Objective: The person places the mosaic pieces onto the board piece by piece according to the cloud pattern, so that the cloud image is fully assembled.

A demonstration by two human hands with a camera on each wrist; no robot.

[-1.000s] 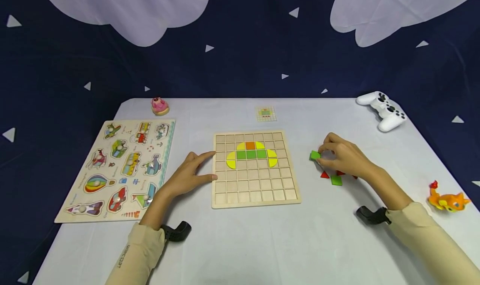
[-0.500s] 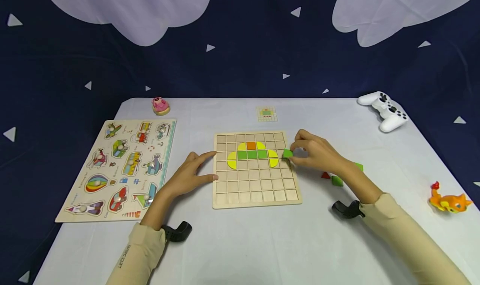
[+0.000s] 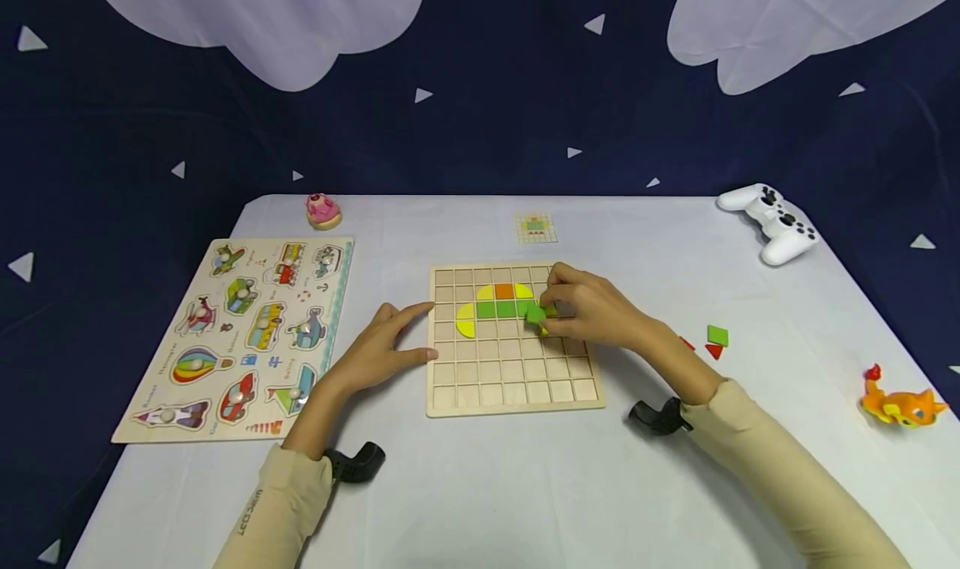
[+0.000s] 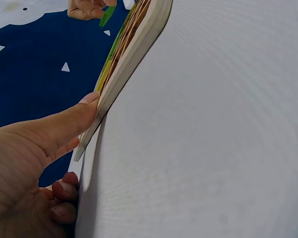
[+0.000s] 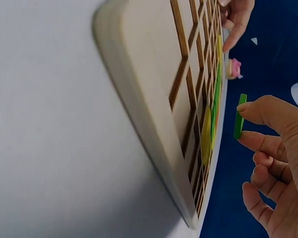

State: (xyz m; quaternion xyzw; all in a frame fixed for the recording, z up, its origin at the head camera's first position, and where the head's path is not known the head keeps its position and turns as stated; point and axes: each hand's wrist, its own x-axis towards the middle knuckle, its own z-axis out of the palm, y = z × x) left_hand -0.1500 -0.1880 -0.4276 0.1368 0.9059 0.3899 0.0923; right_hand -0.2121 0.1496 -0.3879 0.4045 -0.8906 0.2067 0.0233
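Observation:
A wooden grid board (image 3: 517,386) lies at the table's middle with yellow, orange and green tiles (image 3: 504,308) set in its upper rows. My right hand (image 3: 581,309) hovers over the board's right part and pinches a green square tile (image 3: 536,315) (image 5: 239,116) between thumb and fingers, just above the cells. My left hand (image 3: 382,346) rests on the table with its thumb (image 4: 69,121) against the board's left edge (image 4: 124,69); its fingers hold nothing.
A vehicle peg puzzle (image 3: 240,336) lies at the left. Loose green and red tiles (image 3: 712,341) sit right of the board. A white game controller (image 3: 772,222), an orange toy (image 3: 900,402), a pink toy (image 3: 322,211) and a small pattern card (image 3: 536,228) stand around.
My right hand picked a green tile from the loose pile at the right and carried it leftward over the board. The left hand stayed at the board's edge.

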